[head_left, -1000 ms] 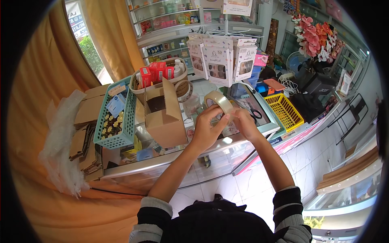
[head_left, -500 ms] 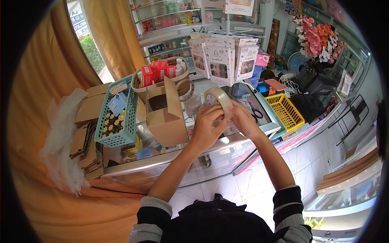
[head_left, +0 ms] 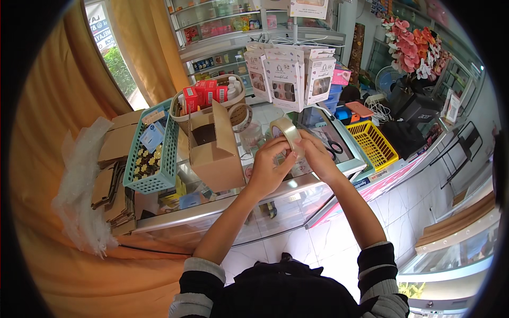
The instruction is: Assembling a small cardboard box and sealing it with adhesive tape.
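Gripping one tape roll (head_left: 291,133) together: left hand (head_left: 269,165), right hand (head_left: 319,158), both half curled

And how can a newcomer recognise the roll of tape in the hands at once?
Find the glass counter, then the open cardboard box on it. Right of this box, the left hand grips the roll of tape, the right hand against it. Unlike its neighbours, this pale, glossy ring is held.

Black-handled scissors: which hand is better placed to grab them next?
Probably the right hand: the scissors lie nearer it than the left hand, though both hands are at the tape roll.
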`<state>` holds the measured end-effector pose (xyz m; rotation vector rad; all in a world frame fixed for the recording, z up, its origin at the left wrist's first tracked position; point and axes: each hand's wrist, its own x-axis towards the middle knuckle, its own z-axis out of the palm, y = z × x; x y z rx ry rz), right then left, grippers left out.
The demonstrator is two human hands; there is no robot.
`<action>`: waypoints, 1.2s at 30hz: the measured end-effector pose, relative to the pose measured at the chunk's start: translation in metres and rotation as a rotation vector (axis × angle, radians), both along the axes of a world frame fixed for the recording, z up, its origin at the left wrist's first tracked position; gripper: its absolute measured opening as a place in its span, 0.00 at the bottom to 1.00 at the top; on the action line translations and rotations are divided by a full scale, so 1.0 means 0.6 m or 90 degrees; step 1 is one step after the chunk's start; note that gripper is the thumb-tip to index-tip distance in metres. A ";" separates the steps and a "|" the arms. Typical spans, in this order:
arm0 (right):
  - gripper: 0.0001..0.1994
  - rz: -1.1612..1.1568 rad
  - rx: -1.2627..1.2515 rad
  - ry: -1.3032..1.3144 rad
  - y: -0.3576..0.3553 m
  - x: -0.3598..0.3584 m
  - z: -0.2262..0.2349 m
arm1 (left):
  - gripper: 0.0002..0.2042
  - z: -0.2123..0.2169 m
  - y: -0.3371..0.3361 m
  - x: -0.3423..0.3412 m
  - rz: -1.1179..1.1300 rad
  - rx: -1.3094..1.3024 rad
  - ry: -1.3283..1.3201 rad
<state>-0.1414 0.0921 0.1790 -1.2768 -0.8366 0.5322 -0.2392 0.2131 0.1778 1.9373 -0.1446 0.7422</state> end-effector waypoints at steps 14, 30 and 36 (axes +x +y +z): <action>0.18 0.025 -0.023 -0.153 -0.016 -0.012 0.020 | 0.11 0.006 -0.011 -0.006 0.116 -0.014 -0.097; 0.18 0.027 0.025 -0.135 -0.017 -0.014 0.016 | 0.17 0.023 -0.009 -0.015 0.257 0.320 -0.171; 0.16 -0.002 0.041 -0.115 -0.015 -0.015 0.007 | 0.18 0.018 -0.005 -0.010 0.200 0.225 -0.159</action>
